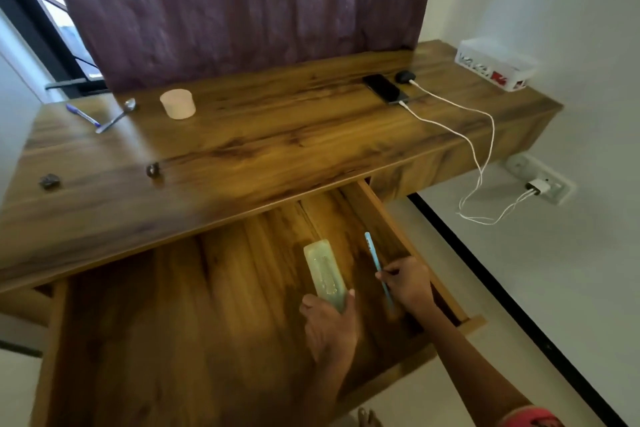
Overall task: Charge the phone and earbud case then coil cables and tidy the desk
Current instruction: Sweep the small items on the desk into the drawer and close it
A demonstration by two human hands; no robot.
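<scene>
Lying open below the table (242,149), the drawer (173,322) holds a clear case (323,272), gripped at its near end by the left hand (329,326). Right hand (407,282) fingers pinch a blue pen (375,265), long axis front-to-back. Phone (381,88) and earbud case (403,76) sit cabled at the table's right rear.
</scene>
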